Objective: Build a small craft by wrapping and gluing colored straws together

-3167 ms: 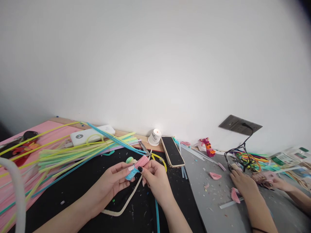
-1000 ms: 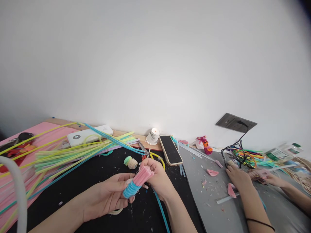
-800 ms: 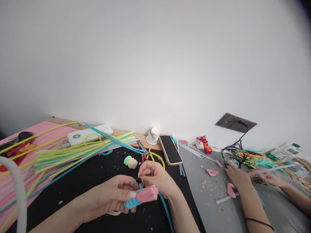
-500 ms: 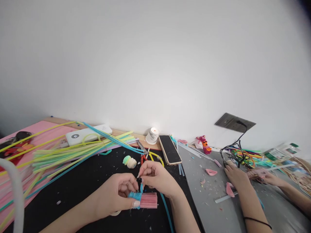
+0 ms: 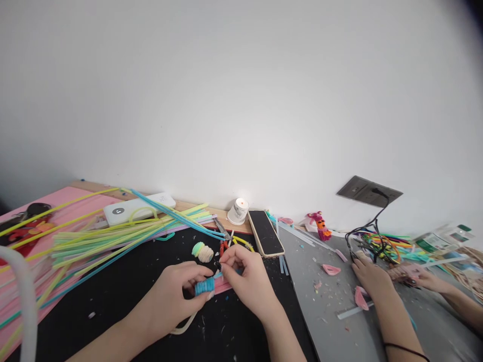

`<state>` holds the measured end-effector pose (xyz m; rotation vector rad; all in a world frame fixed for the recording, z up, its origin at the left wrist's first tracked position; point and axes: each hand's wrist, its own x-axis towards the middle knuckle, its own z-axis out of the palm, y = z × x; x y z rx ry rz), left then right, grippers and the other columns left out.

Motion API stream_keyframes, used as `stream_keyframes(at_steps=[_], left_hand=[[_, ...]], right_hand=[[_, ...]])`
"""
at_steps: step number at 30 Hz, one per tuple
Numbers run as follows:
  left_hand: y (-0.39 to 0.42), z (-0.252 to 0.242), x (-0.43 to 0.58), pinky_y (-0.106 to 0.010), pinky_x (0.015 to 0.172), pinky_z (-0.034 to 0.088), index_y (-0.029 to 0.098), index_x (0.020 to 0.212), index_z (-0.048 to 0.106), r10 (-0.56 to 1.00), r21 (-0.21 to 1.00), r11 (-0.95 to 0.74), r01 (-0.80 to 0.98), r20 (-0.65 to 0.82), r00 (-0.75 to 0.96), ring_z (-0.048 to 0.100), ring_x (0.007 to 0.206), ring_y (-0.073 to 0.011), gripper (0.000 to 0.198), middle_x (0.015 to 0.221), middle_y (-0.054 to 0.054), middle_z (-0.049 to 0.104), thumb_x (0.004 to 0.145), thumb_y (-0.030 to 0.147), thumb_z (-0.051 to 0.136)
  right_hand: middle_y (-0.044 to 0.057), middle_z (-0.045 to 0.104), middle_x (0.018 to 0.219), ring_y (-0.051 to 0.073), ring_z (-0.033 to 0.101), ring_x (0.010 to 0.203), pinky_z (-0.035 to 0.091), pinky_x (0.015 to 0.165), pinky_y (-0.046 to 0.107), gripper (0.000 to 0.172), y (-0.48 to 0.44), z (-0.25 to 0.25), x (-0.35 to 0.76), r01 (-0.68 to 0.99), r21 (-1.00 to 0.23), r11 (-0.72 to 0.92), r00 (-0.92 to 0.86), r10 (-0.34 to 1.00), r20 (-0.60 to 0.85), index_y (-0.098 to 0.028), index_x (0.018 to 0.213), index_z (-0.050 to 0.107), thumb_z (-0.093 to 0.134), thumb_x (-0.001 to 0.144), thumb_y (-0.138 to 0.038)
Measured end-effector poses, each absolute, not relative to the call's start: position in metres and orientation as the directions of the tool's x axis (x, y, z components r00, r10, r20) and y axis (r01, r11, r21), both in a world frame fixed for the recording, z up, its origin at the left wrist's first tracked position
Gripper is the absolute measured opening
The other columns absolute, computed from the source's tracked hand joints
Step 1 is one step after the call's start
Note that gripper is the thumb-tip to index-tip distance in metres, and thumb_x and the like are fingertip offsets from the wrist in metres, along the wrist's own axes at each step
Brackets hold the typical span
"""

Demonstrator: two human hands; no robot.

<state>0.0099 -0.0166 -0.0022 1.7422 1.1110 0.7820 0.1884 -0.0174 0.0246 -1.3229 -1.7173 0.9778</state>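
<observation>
My left hand (image 5: 171, 296) is closed round a small roll of fuzzy pipe cleaner, blue at one end and pink at the other (image 5: 207, 286), held just above the black mat (image 5: 124, 291). My right hand (image 5: 247, 279) is closed beside it, with fingertips pinched at the blue end of the roll; a black-painted nail shows there. A small green and cream coil (image 5: 203, 251) lies on the mat just beyond my hands. A cream strip (image 5: 185, 326) curls under my left hand.
A sheaf of long coloured pipe cleaners (image 5: 113, 234) spreads over the left. A white power bank (image 5: 138, 207), scissors (image 5: 222, 232), a lit candle cup (image 5: 239, 211) and a phone (image 5: 265, 232) lie at the back. Another person's hands (image 5: 372, 279) work on the grey mat at right.
The roll has come down from a raised, tilted position to lie level close to the mat. My right hand has shifted from its pink end to pinch at the blue end.
</observation>
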Motion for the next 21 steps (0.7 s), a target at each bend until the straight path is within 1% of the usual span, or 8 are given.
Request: stream_keyframes(at_steps=[3, 6, 9, 12, 14, 17, 19, 21], left_hand=[[-0.016, -0.006, 0.008, -0.026, 0.064, 0.054, 0.023, 0.091, 0.073, 0.932, 0.902, -0.233, 0.364, 0.1, 0.349, 0.067, 0.073, -0.0204, 0.019, 0.08, -0.003, 0.069, 0.075, 0.03, 0.067], [-0.015, -0.008, 0.006, -0.025, 0.064, 0.054, 0.022, 0.089, 0.073, 0.946, 0.882, -0.263, 0.392, 0.155, 0.286, 0.066, 0.073, -0.0199, 0.018, 0.079, -0.002, 0.068, 0.076, 0.032, 0.066], [-0.013, -0.007, 0.005, -0.026, 0.065, 0.054, 0.023, 0.091, 0.072, 0.953, 0.86, -0.283, 0.424, 0.204, 0.222, 0.065, 0.073, -0.0196, 0.017, 0.078, -0.002, 0.068, 0.077, 0.031, 0.065], [-0.01, -0.007, 0.003, -0.026, 0.065, 0.054, 0.024, 0.091, 0.072, 0.957, 0.853, -0.286, 0.436, 0.236, 0.167, 0.065, 0.073, -0.0195, 0.017, 0.078, -0.001, 0.068, 0.077, 0.029, 0.065], [-0.009, -0.008, 0.003, -0.025, 0.065, 0.054, 0.024, 0.092, 0.072, 0.961, 0.869, -0.276, 0.41, 0.239, 0.14, 0.065, 0.073, -0.0192, 0.017, 0.078, -0.001, 0.068, 0.077, 0.029, 0.065], [-0.009, -0.012, 0.003, -0.027, 0.071, 0.056, 0.023, 0.092, 0.071, 0.978, 0.932, -0.204, 0.301, 0.18, 0.107, 0.068, 0.081, -0.0205, 0.018, 0.086, -0.001, 0.071, 0.075, 0.029, 0.067], [-0.007, -0.014, 0.003, -0.029, 0.077, 0.057, 0.022, 0.092, 0.071, 0.991, 0.979, -0.101, 0.178, 0.083, 0.102, 0.069, 0.086, -0.0222, 0.021, 0.091, -0.002, 0.074, 0.073, 0.03, 0.07], [-0.005, -0.015, 0.003, -0.033, 0.082, 0.057, 0.021, 0.092, 0.07, 0.993, 0.998, 0.009, 0.066, -0.017, 0.121, 0.07, 0.089, -0.024, 0.025, 0.093, -0.003, 0.076, 0.07, 0.032, 0.074]], right_hand=[[-0.004, 0.054, 0.062, 0.011, 0.051, 0.058, 0.039, 0.057, 0.021, 0.011, -0.02, 0.024, 0.185, 0.472, -0.841, 0.263, -0.203, 0.961, 0.187, -0.02, 0.075, 0.059, 0.054, 0.079, -0.011], [-0.003, 0.057, 0.066, 0.011, 0.053, 0.061, 0.04, 0.06, 0.021, 0.011, -0.022, 0.022, 0.182, 0.483, -0.82, 0.309, -0.23, 0.948, 0.221, -0.02, 0.078, 0.06, 0.055, 0.081, -0.012], [-0.003, 0.056, 0.065, 0.011, 0.049, 0.059, 0.038, 0.058, 0.021, 0.011, -0.021, 0.017, 0.179, 0.482, -0.815, 0.322, -0.244, 0.943, 0.228, -0.02, 0.08, 0.062, 0.055, 0.083, -0.013], [-0.004, 0.053, 0.062, 0.01, 0.044, 0.055, 0.034, 0.054, 0.02, 0.012, -0.021, 0.014, 0.176, 0.484, -0.818, 0.313, -0.237, 0.946, 0.222, -0.02, 0.073, 0.06, 0.056, 0.082, -0.013], [-0.004, 0.053, 0.062, 0.009, 0.042, 0.054, 0.033, 0.053, 0.02, 0.013, -0.021, 0.012, 0.174, 0.473, -0.829, 0.297, -0.227, 0.951, 0.211, -0.02, 0.071, 0.058, 0.056, 0.081, -0.012], [-0.004, 0.056, 0.062, 0.01, 0.042, 0.054, 0.033, 0.052, 0.02, 0.012, -0.022, 0.011, 0.173, 0.453, -0.85, 0.268, -0.218, 0.958, 0.186, -0.02, 0.071, 0.058, 0.056, 0.08, -0.011], [-0.004, 0.056, 0.061, 0.01, 0.043, 0.053, 0.034, 0.053, 0.02, 0.012, -0.021, 0.01, 0.173, 0.438, -0.863, 0.251, -0.216, 0.962, 0.17, -0.02, 0.072, 0.059, 0.057, 0.079, -0.012], [-0.004, 0.057, 0.061, 0.01, 0.044, 0.053, 0.035, 0.053, 0.02, 0.012, -0.021, 0.008, 0.173, 0.424, -0.874, 0.237, -0.215, 0.964, 0.157, -0.02, 0.072, 0.059, 0.056, 0.079, -0.012]])
